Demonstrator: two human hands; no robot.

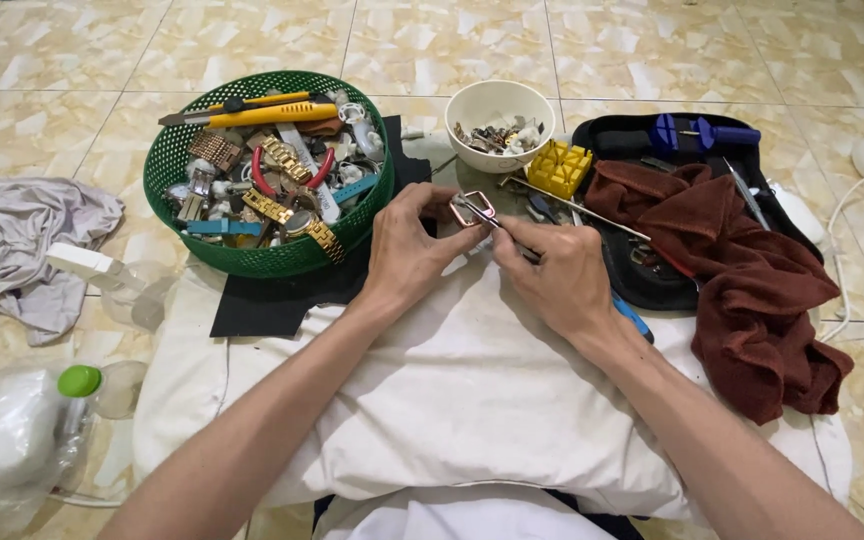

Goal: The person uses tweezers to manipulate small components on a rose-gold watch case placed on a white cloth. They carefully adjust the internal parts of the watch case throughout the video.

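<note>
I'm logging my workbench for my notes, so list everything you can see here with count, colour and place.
basket: one, green, upper left, filled with watches, straps and tools
utility knife: one, yellow, on top of the basket
bowl: one, white, top centre, holding small parts
parts block: one, yellow, right of the bowl
tool case: one, black, upper right
screwdrivers: apparently two, blue, in the case
towel: one, dark red, right, over the case
cushion: one, white, centre
mat: one, black, under the basket
cloth: one, grey, far left
bottle: one, green cap, lower left
watch case: one, rose-coloured, held between the hands
left hand: grips the watch case
right hand: holds a thin tool to it
</note>
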